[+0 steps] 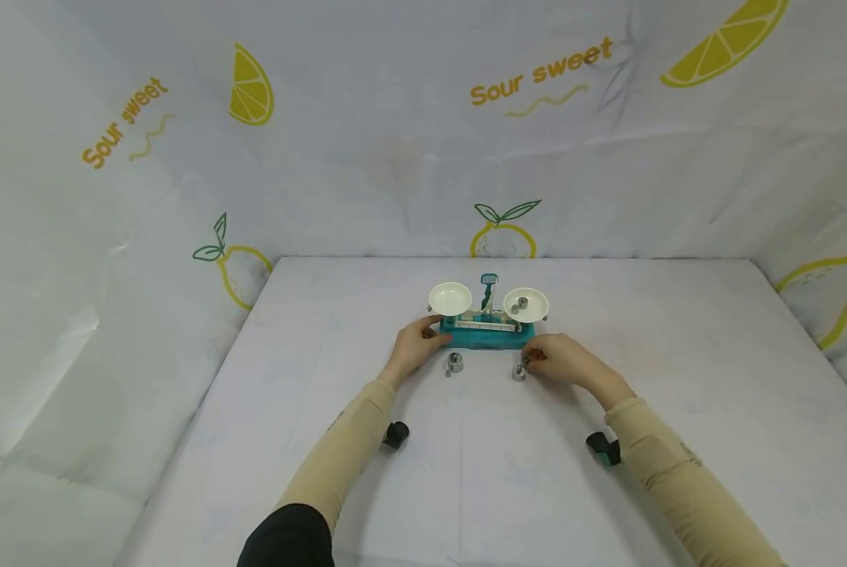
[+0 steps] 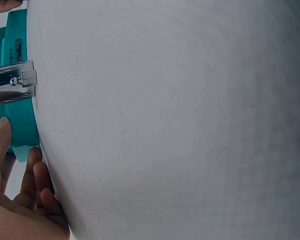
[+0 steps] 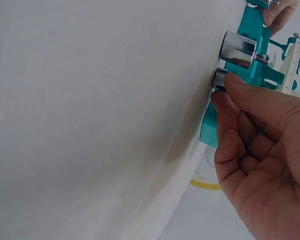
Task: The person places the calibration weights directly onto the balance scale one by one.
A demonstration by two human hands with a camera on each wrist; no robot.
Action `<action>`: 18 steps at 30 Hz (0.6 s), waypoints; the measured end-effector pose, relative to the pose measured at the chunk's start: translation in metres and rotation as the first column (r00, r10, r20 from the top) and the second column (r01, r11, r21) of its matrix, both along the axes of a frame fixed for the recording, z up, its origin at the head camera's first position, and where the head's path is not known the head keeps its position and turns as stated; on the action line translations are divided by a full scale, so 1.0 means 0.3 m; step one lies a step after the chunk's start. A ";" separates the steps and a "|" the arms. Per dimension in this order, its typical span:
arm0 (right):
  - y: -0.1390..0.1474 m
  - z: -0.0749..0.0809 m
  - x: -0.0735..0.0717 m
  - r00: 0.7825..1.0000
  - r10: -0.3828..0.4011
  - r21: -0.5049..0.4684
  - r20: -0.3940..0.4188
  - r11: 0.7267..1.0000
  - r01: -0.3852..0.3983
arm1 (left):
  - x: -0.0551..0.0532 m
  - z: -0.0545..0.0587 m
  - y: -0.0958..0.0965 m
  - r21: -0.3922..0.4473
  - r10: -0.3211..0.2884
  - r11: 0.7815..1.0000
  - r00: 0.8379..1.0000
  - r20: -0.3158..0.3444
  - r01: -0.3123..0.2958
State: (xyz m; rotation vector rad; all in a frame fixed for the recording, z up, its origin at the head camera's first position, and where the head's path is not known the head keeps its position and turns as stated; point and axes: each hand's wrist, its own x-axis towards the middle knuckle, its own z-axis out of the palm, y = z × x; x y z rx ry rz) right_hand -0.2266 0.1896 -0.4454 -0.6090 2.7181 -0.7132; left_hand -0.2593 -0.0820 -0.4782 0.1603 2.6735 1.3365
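A teal balance scale with two white pans stands on the table. Its left pan is bare, while small metal weights sit in the right pan. My left hand holds the left end of the base, the thumb against the front face. In front of the scale, my right hand pinches a small silver weight between thumb and index finger. Right beside it stands a larger knobbed weight. Another large weight and a smaller one stand before the scale's left side.
The white-covered table extends around the scale on all sides. Behind it rises a white backdrop printed with lemons and lettering. A black wrist device is on the left forearm and another on the right.
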 end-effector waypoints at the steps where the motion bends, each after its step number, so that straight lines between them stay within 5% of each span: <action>1: 0.000 0.000 0.001 1.000 0.002 0.001 -0.001 1.000 -0.002 | 0.000 0.000 0.000 0.000 -0.001 1.000 1.000 -0.001 0.001; 18: 0.009 0.047 0.030 0.998 -0.007 -0.014 -0.060 1.000 0.006 | -0.002 -0.004 -0.001 -0.007 -0.002 1.000 1.000 0.000 0.002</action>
